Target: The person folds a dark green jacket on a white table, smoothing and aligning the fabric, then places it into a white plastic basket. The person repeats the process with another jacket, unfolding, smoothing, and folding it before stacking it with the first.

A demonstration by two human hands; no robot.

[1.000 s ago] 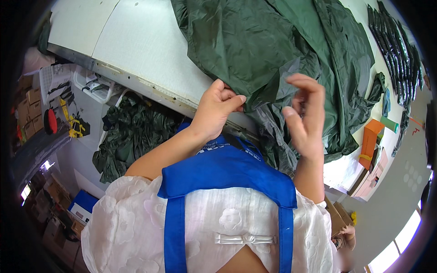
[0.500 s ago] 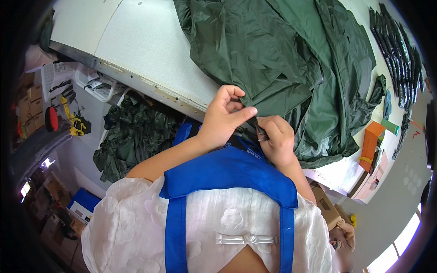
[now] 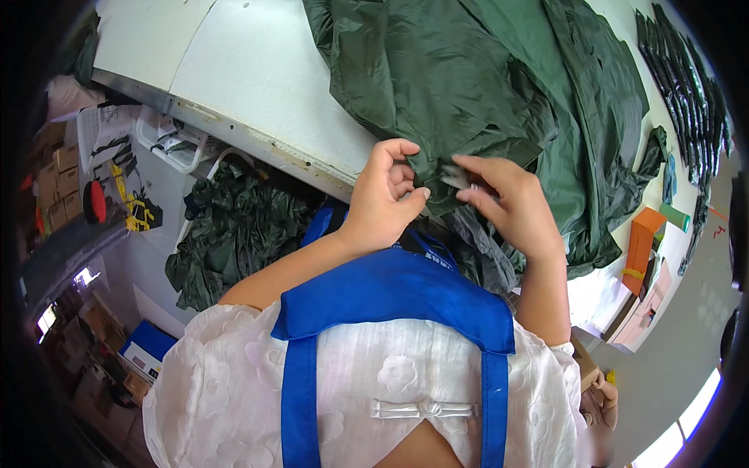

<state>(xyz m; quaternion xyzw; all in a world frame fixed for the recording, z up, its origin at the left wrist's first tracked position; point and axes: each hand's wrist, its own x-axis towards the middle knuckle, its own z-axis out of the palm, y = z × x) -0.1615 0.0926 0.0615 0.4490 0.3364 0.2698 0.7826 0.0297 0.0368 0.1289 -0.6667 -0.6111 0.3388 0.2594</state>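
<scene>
Green fabric (image 3: 484, 93), near table (image 3: 257, 70) edge: hem between both hands, left fingers (image 3: 402, 168) pinching it, right fingers (image 3: 476, 175) closing on a small pale piece (kind unclear)

Two hands (image 3: 449, 199), one green garment (image 3: 499, 86), one orange box (image 3: 641, 249).

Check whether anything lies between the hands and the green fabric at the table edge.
Nothing visible does. The left hand pinches the green fabric directly, and the right hand touches it too, with a small pale piece at its fingertips.
</scene>
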